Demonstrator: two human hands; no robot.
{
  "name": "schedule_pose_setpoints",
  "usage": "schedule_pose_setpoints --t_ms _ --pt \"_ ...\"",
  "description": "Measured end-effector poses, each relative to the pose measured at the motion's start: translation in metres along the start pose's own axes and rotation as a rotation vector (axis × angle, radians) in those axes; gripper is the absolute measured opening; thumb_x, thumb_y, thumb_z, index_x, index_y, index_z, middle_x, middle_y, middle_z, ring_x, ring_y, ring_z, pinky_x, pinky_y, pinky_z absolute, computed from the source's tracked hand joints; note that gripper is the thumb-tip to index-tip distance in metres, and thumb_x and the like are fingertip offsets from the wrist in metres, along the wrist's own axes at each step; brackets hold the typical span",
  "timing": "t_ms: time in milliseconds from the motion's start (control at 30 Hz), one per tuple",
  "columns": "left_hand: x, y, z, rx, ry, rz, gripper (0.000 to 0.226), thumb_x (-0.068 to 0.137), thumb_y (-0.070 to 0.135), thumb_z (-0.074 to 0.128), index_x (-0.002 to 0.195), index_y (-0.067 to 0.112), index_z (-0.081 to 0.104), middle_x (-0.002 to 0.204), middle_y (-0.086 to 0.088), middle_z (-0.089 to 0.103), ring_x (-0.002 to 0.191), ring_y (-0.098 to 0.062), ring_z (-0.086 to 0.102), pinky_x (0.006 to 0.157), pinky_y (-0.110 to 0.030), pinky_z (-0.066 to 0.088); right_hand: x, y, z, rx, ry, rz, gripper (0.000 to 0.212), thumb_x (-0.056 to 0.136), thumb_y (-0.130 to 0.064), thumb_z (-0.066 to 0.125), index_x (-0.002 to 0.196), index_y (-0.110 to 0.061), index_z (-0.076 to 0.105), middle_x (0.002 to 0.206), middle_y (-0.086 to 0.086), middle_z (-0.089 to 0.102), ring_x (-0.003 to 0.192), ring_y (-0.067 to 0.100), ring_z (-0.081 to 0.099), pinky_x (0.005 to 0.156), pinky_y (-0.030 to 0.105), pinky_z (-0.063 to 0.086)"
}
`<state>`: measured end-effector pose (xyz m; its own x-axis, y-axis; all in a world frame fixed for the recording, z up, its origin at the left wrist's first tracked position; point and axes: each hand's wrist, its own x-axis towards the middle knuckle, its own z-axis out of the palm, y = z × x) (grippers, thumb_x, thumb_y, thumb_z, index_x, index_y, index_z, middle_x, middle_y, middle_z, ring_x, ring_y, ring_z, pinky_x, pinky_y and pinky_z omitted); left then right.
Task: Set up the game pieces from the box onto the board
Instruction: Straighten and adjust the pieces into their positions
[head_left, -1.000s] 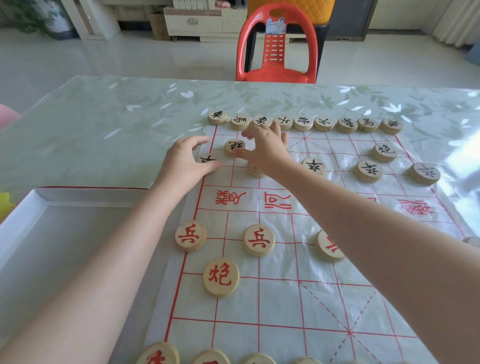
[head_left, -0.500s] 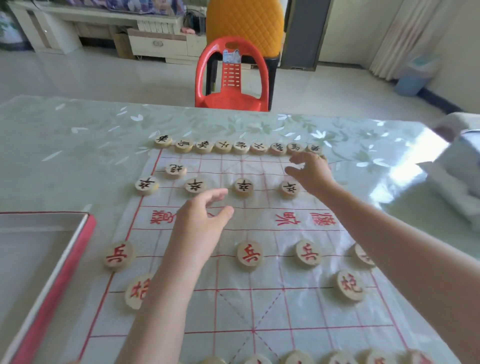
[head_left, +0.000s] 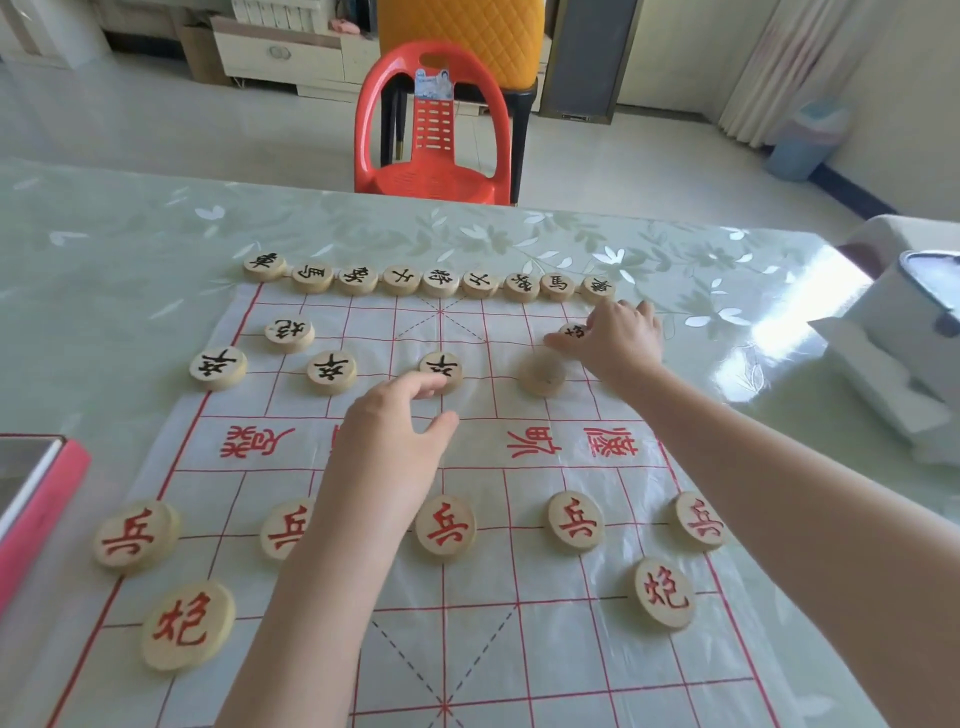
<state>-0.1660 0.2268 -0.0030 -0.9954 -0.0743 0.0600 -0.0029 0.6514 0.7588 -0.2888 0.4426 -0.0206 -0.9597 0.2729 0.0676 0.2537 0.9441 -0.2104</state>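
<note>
Landmark: the white plastic board (head_left: 571, 649) with red grid lines, lying flat on the pale green flower-patterned table (head_left: 130, 270).

Along the board's far edge stands a row of nine round wooden pieces with black lettering (head_left: 440, 282), edge to edge. Inside the board's far half are a black-lettered cannon piece (head_left: 289, 332) at the left and four black-lettered soldier pieces (head_left: 331, 371) in a line, the rightmost blurred. The board's near half carries five round wooden red-lettered soldier pieces (head_left: 445, 525) in a row and two red-lettered cannon pieces (head_left: 188, 623) nearer still.

The left hand (head_left: 395, 431) hovers over the board's centre, fingers loosely curled and holding nothing, its forefinger at the middle black soldier. The right hand (head_left: 613, 343) lies over the board's far right corner, fingers covering a second black-lettered piece (head_left: 573, 330); whether it grips that piece cannot be told.

The red-edged cardboard box (head_left: 41, 499) sits off the board's left side.
</note>
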Motion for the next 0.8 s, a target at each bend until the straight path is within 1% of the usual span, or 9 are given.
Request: schedule_pose_setpoints --t_ms 100,233,333,367,467,567,667,733,800 --pt "-0.002 -0.002 -0.005 0.03 -0.011 -0.004 0.032 0.086 0.027 0.06 0.118 0.032 0.057 0.121 0.015 0.06 0.115 -0.005 0.05 0.081 -0.013 0.029 0.003 0.0 0.002 0.013 -0.037 0.029 0.05 0.077 -0.057 0.062 0.082 -0.007 0.058 0.088 0.009 0.057 0.112 0.03 0.04 0.089 0.036 0.032" --pt "-0.003 -0.005 -0.011 0.045 -0.005 -0.018 0.032 0.087 0.03 0.059 0.118 0.033 0.057 0.12 0.019 0.059 0.097 -0.006 0.051 0.078 -0.017 0.031 0.01 0.001 -0.001 0.152 -0.163 0.053 0.035 0.084 -0.032 0.057 0.117 -0.02 0.06 0.115 0.006 0.059 0.118 0.029 0.036 0.094 0.033 0.03" --pt "-0.003 -0.006 -0.014 0.045 -0.005 -0.032 0.032 0.087 0.029 0.059 0.119 0.034 0.056 0.12 0.018 0.059 0.089 -0.01 0.049 0.077 -0.02 0.031 0.016 0.005 -0.009 0.383 -0.314 0.069 0.05 0.082 -0.014 0.057 0.13 -0.028 0.05 0.128 0.01 0.054 0.124 0.029 0.037 0.105 0.038 0.033" --pt "-0.003 -0.006 -0.014 0.046 -0.009 -0.034 0.032 0.087 0.029 0.059 0.119 0.034 0.056 0.119 0.018 0.058 0.089 -0.01 0.049 0.077 -0.02 0.031 0.017 0.007 -0.011 0.394 -0.286 0.063 0.052 0.082 -0.017 0.059 0.132 -0.027 0.048 0.13 0.01 0.051 0.126 0.029 0.035 0.106 0.038 0.031" --pt "-0.003 -0.006 -0.014 0.046 -0.014 -0.035 0.032 0.087 0.03 0.058 0.119 0.034 0.056 0.119 0.018 0.058 0.09 -0.01 0.049 0.077 -0.021 0.031 0.014 0.009 -0.009 0.163 -0.133 0.048 0.059 0.078 -0.051 0.061 0.127 -0.021 0.051 0.128 0.008 0.05 0.125 0.029 0.031 0.1 0.037 0.026" --pt "-0.002 -0.005 -0.014 0.05 -0.018 -0.034 0.032 0.087 0.03 0.058 0.119 0.034 0.056 0.12 0.019 0.058 0.089 -0.01 0.049 0.078 -0.021 0.033 0.01 0.007 -0.001 0.032 -0.139 0.041 0.071 0.073 -0.068 0.056 0.115 -0.01 0.056 0.12 0.009 0.055 0.123 0.03 0.032 0.099 0.038 0.026" --pt "-0.003 -0.007 -0.015 0.047 -0.02 -0.037 0.032 0.087 0.03 0.058 0.119 0.034 0.056 0.119 0.018 0.058 0.088 -0.008 0.048 0.076 -0.021 0.032 0.011 0.004 -0.002 -0.001 -0.164 0.036 0.055 0.078 -0.056 0.06 0.103 -0.008 0.061 0.112 0.01 0.059 0.116 0.029 0.035 0.09 0.036 0.028" --pt "-0.001 -0.01 -0.016 0.044 -0.015 -0.041 0.032 0.087 0.03 0.058 0.118 0.034 0.056 0.119 0.018 0.058 0.091 -0.004 0.046 0.076 -0.019 0.03 0.013 0.003 -0.005 0.055 -0.197 0.03 0.042 0.082 -0.04 0.058 0.113 -0.012 0.061 0.116 0.01 0.059 0.116 0.03 0.035 0.087 0.034 0.028" --pt "0.001 -0.013 -0.017 0.042 -0.001 -0.046 0.032 0.087 0.029 0.058 0.119 0.033 0.056 0.119 0.018 0.058 0.092 -0.001 0.043 0.075 -0.017 0.029 0.015 0.004 -0.007 0.114 -0.242 0.008 0.039 0.085 -0.03 0.053 0.123 -0.022 0.056 0.124 0.006 0.057 0.119 0.029 0.033 0.096 0.035 0.03"
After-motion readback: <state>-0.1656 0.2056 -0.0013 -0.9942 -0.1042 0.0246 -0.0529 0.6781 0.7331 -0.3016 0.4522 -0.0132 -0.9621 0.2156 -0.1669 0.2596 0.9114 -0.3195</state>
